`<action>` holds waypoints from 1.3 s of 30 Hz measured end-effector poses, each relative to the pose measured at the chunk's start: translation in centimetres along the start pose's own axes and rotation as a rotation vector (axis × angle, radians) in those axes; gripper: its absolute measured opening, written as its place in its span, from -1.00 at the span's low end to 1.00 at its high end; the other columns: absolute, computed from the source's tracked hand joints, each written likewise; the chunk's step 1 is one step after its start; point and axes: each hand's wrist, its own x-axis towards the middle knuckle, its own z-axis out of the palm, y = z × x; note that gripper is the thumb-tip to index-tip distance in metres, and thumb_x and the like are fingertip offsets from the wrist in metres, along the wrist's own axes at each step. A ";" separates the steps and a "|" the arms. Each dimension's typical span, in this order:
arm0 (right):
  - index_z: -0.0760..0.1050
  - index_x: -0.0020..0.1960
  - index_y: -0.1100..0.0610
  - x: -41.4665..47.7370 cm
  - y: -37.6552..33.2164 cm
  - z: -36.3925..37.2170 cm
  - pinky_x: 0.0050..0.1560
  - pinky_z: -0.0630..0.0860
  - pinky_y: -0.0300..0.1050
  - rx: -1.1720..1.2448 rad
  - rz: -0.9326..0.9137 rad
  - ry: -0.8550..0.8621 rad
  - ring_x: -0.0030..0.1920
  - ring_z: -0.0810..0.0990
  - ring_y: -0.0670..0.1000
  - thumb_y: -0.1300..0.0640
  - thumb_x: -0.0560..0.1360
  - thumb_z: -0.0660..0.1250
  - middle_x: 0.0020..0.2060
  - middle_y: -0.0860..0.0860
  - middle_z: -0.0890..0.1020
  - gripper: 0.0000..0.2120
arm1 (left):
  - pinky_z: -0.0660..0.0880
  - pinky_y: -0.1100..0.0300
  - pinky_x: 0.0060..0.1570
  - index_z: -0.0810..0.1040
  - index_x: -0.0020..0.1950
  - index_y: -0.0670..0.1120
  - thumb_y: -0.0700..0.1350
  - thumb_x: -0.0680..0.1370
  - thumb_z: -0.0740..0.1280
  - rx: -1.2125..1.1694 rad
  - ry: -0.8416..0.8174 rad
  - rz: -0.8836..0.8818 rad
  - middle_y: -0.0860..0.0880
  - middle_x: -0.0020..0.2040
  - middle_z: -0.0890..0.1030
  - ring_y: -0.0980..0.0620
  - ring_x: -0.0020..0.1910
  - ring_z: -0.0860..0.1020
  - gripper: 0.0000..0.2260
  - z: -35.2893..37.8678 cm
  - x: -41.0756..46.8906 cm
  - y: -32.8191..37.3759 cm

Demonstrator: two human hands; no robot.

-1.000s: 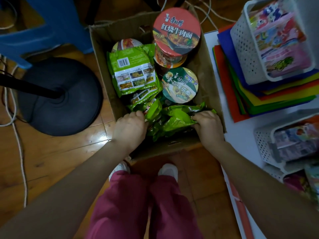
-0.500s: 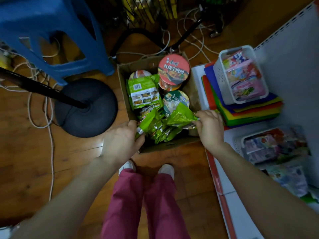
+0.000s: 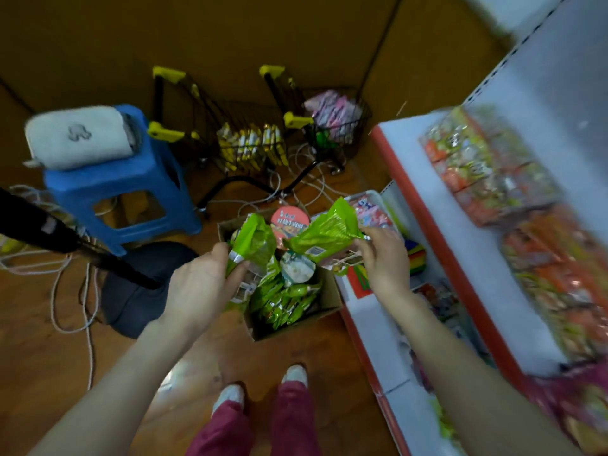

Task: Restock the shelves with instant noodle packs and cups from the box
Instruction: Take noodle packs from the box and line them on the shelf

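Observation:
A cardboard box [image 3: 324, 315] sits on the wooden floor in front of my feet, holding several green noodle packs [image 3: 284, 301], a red-lidded cup [image 3: 289, 220] and a green-lidded cup [image 3: 297, 269]. My left hand [image 3: 202, 284] grips one green noodle pack [image 3: 255, 243] by its end, lifted above the box. Another green noodle pack [image 3: 324, 236] is pinched by its edge in my right hand [image 3: 385, 258], also raised over the box. The white shelves with red edges [image 3: 467, 258] stand to the right, stocked with blurred orange packs [image 3: 487, 172].
A blue stool [image 3: 121, 189] with a grey pouch on it stands at the left, next to a black stand base [image 3: 141, 291] and its pole. Two small shopping carts [image 3: 250, 139] with goods are behind the box. White cables lie over the floor.
Both hands have lifted a green pack each out of the box. My head has risen, so the box looks smaller and the upper shelf has come into sight.

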 end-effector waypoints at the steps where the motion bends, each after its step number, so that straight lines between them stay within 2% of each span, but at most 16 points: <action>1: 0.53 0.15 0.31 0.0 -1.0 -1.7 0.03 0.38 0.05 0.005 -0.013 0.024 0.05 0.51 0.26 0.12 0.52 0.25 -0.05 0.25 0.61 -0.69 | 0.34 0.12 -0.55 0.49 -0.11 -0.26 -0.02 0.45 0.42 -0.026 0.030 0.000 -0.18 -0.41 0.55 -0.23 -0.46 0.55 -0.70 -1.5 0.1 0.2; 3: 0.53 0.14 0.32 0.0 -2.9 -5.1 -0.01 0.40 0.04 0.003 -0.044 0.086 0.01 0.52 0.27 0.09 0.50 0.21 -0.09 0.25 0.62 -0.64 | 0.40 0.05 -0.45 0.47 -0.02 -0.27 0.00 0.52 0.33 -0.076 0.059 0.004 -0.20 -0.30 0.57 -0.26 -0.33 0.58 -0.69 -4.4 0.3 0.8; 5: 0.54 0.12 0.32 0.1 -4.6 -8.2 -0.01 0.40 0.02 -0.007 -0.041 0.132 0.01 0.53 0.25 0.08 0.48 0.17 -0.07 0.24 0.62 -0.62 | 0.36 0.07 -0.45 0.45 0.00 -0.25 0.01 0.55 0.27 -0.092 0.069 0.030 -0.16 -0.29 0.53 -0.25 -0.29 0.57 -0.69 -7.1 0.5 1.3; 8: 0.54 0.08 0.32 0.0 -6.5 -11.9 0.00 0.40 -0.02 -0.034 -0.041 0.190 0.00 0.54 0.24 0.02 0.50 0.15 -0.06 0.23 0.62 -0.60 | 0.24 0.19 -0.57 0.45 -0.01 -0.25 -0.01 0.55 0.27 -0.103 0.089 0.099 0.01 -0.39 0.38 -0.16 -0.41 0.53 -0.72 -10.3 0.8 1.9; 11: 0.54 0.06 0.34 -0.6 -8.0 -15.2 0.01 0.31 -0.12 -0.030 -0.030 0.246 -0.01 0.55 0.24 0.02 0.50 0.16 -0.07 0.24 0.62 -0.60 | 0.24 0.18 -0.55 0.41 -0.04 -0.18 0.03 0.57 0.22 -0.096 0.070 0.111 0.01 -0.38 0.39 -0.07 -0.43 0.46 -0.74 -13.0 1.3 2.7; 13: 0.53 0.10 0.32 -1.3 -9.0 -17.7 0.05 0.35 -0.05 -0.034 -0.011 0.269 0.04 0.53 0.24 0.08 0.49 0.19 -0.04 0.23 0.61 -0.64 | 0.25 0.17 -0.54 0.39 -0.03 -0.17 0.06 0.57 0.19 -0.085 0.073 0.145 -0.01 -0.36 0.41 -0.05 -0.43 0.44 -0.72 -14.7 1.7 3.5; 16: 0.52 0.14 0.30 -2.4 -9.9 -21.2 0.05 0.39 0.00 -0.082 -0.021 0.323 0.07 0.52 0.22 0.06 0.49 0.17 -0.02 0.22 0.61 -0.62 | 0.21 0.17 -0.55 0.38 -0.05 -0.15 0.08 0.57 0.20 -0.093 0.095 0.201 0.00 -0.39 0.39 0.01 -0.48 0.38 -0.72 -17.2 2.6 5.0; 22: 0.54 0.10 0.27 -4.5 -10.7 -27.3 0.07 0.38 -0.04 -0.147 0.015 0.452 0.09 0.52 0.20 0.06 0.47 0.17 0.00 0.19 0.61 -0.64 | 0.27 0.16 -0.51 0.41 0.09 -0.16 0.12 0.55 0.20 -0.072 0.157 0.334 -0.02 -0.31 0.46 -0.07 -0.37 0.49 -0.65 -21.4 4.2 10.0; 27: 0.56 -0.01 0.27 -5.8 -10.1 -32.7 -0.08 0.27 -0.19 -0.164 0.012 0.568 -0.05 0.49 0.11 0.05 0.48 0.21 -0.14 0.19 0.61 -0.70 | 0.24 0.18 -0.51 0.43 -0.06 -0.16 0.09 0.53 0.26 -0.128 0.281 0.438 -0.04 -0.36 0.47 -0.09 -0.39 0.47 -0.70 -24.6 5.4 15.0; 29: 0.56 -0.03 0.28 -5.9 -10.1 -35.0 -0.10 0.27 -0.21 -0.161 -0.006 0.626 -0.07 0.48 0.08 0.06 0.46 0.21 -0.16 0.19 0.61 -0.70 | 0.27 0.16 -0.46 0.44 -0.06 -0.16 0.08 0.53 0.26 -0.158 0.331 0.457 -0.06 -0.33 0.50 -0.11 -0.37 0.47 -0.71 -25.9 6.0 17.2; 32: 0.56 0.02 0.31 -5.5 -10.2 -38.6 -0.10 0.26 -0.20 -0.178 -0.014 0.722 -0.05 0.53 0.20 0.15 0.44 0.25 -0.11 0.21 0.62 -0.73 | 0.33 0.10 -0.37 0.45 -0.03 -0.19 0.07 0.52 0.28 -0.202 0.437 0.482 -0.15 -0.27 0.54 -0.20 -0.29 0.51 -0.70 -27.8 7.5 20.9; 35: 0.54 0.02 0.32 -4.3 -9.8 -42.2 -0.16 0.24 -0.21 -0.162 -0.039 0.818 -0.05 0.54 0.21 0.20 0.47 0.30 -0.12 0.21 0.61 -0.79 | 0.31 0.04 -0.34 0.48 -0.02 -0.23 0.05 0.52 0.30 -0.260 0.565 0.522 -0.28 -0.21 0.58 -0.32 -0.20 0.55 -0.67 -29.5 9.4 24.8; 39: 0.53 0.06 0.31 -2.1 -8.7 -46.9 -0.09 0.33 -0.12 -0.119 -0.091 0.888 -0.02 0.54 0.18 0.22 0.49 0.32 -0.07 0.20 0.61 -0.80 | 0.38 -0.02 -0.27 0.50 0.07 -0.24 0.02 0.53 0.30 -0.300 0.657 0.585 -0.31 -0.15 0.58 -0.34 -0.14 0.54 -0.68 -31.6 11.9 30.5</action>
